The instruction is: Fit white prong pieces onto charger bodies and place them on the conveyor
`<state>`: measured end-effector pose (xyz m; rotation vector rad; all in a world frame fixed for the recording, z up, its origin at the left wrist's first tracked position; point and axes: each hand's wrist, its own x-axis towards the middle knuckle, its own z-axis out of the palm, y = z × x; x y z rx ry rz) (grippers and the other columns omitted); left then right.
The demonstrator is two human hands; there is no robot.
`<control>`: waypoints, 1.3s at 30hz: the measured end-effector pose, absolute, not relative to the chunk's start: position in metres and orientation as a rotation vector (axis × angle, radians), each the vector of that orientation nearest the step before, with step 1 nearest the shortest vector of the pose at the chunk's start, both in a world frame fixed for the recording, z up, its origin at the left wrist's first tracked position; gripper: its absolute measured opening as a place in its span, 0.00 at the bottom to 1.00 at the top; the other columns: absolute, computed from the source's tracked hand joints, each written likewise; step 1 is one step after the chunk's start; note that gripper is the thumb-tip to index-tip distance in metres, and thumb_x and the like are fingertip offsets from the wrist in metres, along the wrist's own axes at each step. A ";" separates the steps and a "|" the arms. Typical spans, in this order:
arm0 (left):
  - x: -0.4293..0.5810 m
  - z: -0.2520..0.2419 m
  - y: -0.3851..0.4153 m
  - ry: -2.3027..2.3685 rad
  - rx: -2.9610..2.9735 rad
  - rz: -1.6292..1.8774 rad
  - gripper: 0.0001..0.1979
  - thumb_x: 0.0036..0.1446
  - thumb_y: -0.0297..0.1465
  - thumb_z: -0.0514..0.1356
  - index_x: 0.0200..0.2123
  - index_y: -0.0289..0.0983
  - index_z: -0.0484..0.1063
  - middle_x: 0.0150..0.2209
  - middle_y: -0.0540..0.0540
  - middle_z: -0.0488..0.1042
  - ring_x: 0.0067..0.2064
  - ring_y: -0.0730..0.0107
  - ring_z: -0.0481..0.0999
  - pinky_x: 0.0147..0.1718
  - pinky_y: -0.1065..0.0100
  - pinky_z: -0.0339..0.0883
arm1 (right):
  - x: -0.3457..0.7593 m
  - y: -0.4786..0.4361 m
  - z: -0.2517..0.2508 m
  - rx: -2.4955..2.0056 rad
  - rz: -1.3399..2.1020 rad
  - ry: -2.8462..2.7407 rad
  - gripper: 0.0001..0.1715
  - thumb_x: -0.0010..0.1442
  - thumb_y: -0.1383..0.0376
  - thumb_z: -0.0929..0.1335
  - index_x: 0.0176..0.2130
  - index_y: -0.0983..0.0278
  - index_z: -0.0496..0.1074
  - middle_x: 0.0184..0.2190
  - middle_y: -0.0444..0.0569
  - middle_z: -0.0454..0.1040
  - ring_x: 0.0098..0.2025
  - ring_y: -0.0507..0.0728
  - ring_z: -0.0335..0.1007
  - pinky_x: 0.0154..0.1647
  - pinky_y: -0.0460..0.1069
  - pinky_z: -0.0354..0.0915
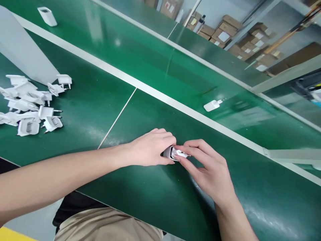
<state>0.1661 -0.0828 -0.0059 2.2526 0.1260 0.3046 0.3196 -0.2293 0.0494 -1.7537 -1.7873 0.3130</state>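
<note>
My left hand [151,148] is closed around a charger body [167,153], pale with a dark end, low over the green table. Most of the body is hidden under the fingers. Between thumb and fingers, my right hand [207,164] pinches a white two-pin plug head [181,154] with its pins pointing right. The plug head meets the open end of the charger body; whether it is fully seated, I cannot tell. A pile of similar white plug heads [28,127] lies on the table at far left.
Beyond a white rail [160,95] runs a green conveyor belt [140,63]. On it lie a white charger body [47,16] at upper left and a white charger with pins [212,105] at right. A grey-white panel [22,43] stands by the pile. Cardboard boxes [224,31] fill shelves behind.
</note>
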 end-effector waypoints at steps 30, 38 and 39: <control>0.164 0.000 -0.084 0.168 2.211 0.272 0.14 0.59 0.35 0.69 0.36 0.39 0.64 0.39 0.50 0.72 0.45 0.63 0.69 0.45 0.64 0.63 | 0.333 -0.223 0.027 -1.562 0.364 -1.878 0.12 0.65 0.71 0.73 0.48 0.58 0.77 0.41 0.48 0.71 0.42 0.57 0.71 0.42 0.53 0.69; 0.168 0.001 -0.085 0.203 2.194 0.231 0.13 0.59 0.36 0.68 0.34 0.38 0.66 0.39 0.48 0.74 0.46 0.60 0.70 0.47 0.62 0.63 | 0.331 -0.225 0.021 -1.632 0.458 -1.803 0.09 0.67 0.66 0.72 0.47 0.56 0.77 0.44 0.50 0.70 0.44 0.59 0.70 0.43 0.54 0.68; 0.168 0.003 -0.083 0.227 2.173 0.218 0.13 0.58 0.36 0.69 0.35 0.38 0.67 0.39 0.48 0.74 0.47 0.59 0.71 0.47 0.61 0.64 | 0.332 -0.225 0.018 -1.642 0.495 -1.732 0.10 0.66 0.63 0.73 0.48 0.55 0.77 0.44 0.50 0.69 0.44 0.59 0.70 0.44 0.55 0.68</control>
